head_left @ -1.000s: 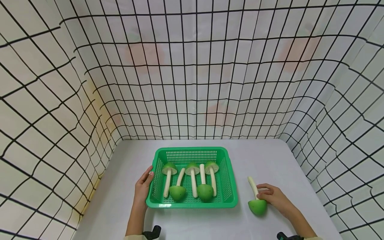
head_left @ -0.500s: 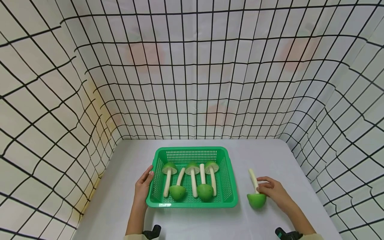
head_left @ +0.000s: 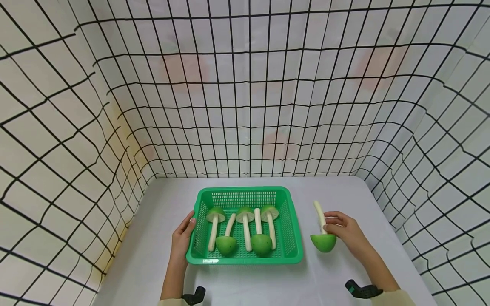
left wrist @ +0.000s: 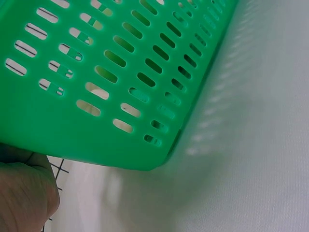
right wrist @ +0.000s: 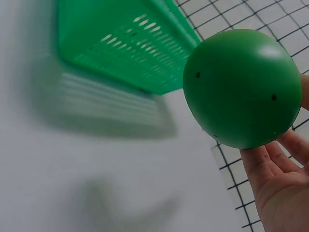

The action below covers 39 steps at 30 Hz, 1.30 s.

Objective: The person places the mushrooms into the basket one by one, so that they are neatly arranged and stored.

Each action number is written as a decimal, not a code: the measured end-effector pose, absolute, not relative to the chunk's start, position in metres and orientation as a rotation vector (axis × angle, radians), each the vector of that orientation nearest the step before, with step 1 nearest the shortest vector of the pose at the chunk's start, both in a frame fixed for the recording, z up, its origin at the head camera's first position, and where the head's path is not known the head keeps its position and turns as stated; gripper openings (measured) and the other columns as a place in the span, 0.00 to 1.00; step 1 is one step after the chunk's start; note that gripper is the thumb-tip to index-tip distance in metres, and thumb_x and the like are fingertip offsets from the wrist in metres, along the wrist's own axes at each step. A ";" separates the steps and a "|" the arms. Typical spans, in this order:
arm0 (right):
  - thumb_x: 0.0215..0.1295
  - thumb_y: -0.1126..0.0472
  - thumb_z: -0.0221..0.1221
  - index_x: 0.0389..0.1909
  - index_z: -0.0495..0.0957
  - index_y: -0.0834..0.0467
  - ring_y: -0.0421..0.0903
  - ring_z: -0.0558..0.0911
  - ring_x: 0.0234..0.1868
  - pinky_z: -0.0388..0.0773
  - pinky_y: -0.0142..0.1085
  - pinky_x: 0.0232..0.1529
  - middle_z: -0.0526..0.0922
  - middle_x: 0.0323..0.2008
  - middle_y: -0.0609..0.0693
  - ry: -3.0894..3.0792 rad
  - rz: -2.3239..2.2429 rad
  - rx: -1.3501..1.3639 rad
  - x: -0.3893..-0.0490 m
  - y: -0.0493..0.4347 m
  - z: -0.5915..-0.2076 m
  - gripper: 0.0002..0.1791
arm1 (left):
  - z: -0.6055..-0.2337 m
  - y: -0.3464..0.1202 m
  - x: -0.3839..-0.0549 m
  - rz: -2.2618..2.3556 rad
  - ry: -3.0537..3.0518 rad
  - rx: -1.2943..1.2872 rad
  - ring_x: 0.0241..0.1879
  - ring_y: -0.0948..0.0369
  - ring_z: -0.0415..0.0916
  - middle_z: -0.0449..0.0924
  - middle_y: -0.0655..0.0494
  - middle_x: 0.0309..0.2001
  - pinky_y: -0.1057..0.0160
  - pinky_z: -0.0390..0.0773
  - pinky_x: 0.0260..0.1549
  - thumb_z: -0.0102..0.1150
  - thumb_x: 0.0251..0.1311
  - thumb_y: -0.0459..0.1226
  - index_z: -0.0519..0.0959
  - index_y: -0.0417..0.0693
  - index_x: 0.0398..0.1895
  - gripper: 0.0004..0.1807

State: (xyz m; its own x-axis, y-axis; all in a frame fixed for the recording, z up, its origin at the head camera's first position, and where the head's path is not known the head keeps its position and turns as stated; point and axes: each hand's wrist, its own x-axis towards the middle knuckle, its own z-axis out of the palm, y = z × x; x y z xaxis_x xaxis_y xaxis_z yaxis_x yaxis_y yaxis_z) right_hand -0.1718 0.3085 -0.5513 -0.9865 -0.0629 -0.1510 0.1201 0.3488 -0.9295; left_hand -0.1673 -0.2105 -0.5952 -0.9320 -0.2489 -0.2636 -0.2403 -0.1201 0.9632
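My right hand (head_left: 346,229) pinches the white stem of a toy mushroom (head_left: 323,243), to the right of a green plastic basket (head_left: 245,261). Its green cap points down, and in the right wrist view the dotted cap (right wrist: 241,89) hides part of the fingers. A shadow on the table shows the mushroom raised. At the basket's left side, my left hand (head_left: 181,239) holds the rim; in the left wrist view, only part of that hand (left wrist: 26,193) shows beside the slotted wall (left wrist: 87,140). Several similar mushrooms lie in a row inside the basket, caps alternating far and near.
The basket stands on a white-covered table (head_left: 245,287). Black-lined grid fabric (head_left: 245,127) rises behind the table and along both sides. Each wrist carries a small black device, such as the right one (head_left: 361,290).
My right hand has moved away from me and slightly left with the mushroom, whose cap has tipped more downward. The left hand and basket have stayed in place.
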 end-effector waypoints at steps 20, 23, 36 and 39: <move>0.68 0.61 0.65 0.65 0.73 0.63 0.41 0.85 0.45 0.83 0.33 0.45 0.82 0.54 0.63 2.400 -1.822 -0.042 -0.187 0.266 -0.532 0.26 | -0.596 -0.210 -0.168 -2.277 -2.063 0.574 0.72 0.55 0.64 0.66 0.56 0.76 0.74 0.75 0.48 0.60 0.70 0.56 0.71 0.61 0.75 0.32; 0.68 0.61 0.66 0.65 0.73 0.64 0.41 0.85 0.45 0.84 0.32 0.44 0.81 0.55 0.65 2.387 -1.840 -0.059 -0.189 0.261 -0.529 0.26 | -0.596 -0.210 -0.167 -2.277 -2.062 0.569 0.72 0.55 0.64 0.66 0.56 0.76 0.73 0.75 0.48 0.60 0.70 0.57 0.71 0.61 0.75 0.33; 0.68 0.60 0.67 0.64 0.74 0.62 0.45 0.87 0.44 0.85 0.35 0.46 0.81 0.54 0.63 2.383 -1.791 -0.015 -0.196 0.229 -0.528 0.26 | -0.594 -0.210 -0.166 -2.270 -2.079 0.576 0.75 0.55 0.61 0.63 0.57 0.78 0.64 0.72 0.57 0.58 0.71 0.57 0.70 0.62 0.75 0.32; 0.66 0.60 0.67 0.63 0.75 0.61 0.45 0.87 0.44 0.85 0.36 0.44 0.82 0.53 0.61 2.385 -1.764 0.017 -0.196 0.221 -0.530 0.26 | -0.595 -0.209 -0.166 -2.264 -2.077 0.576 0.74 0.55 0.62 0.64 0.56 0.77 0.64 0.72 0.58 0.59 0.69 0.58 0.71 0.61 0.75 0.33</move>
State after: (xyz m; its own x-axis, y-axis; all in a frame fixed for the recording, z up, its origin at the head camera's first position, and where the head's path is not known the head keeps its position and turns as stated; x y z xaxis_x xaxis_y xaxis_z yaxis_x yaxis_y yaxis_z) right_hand -0.1958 0.2205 -0.5298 -0.9847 -0.0943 -0.1467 0.1127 0.2979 -0.9479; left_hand -0.1662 -0.2094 -0.5952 -0.9320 -0.2560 -0.2567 -0.2337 -0.1172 0.9652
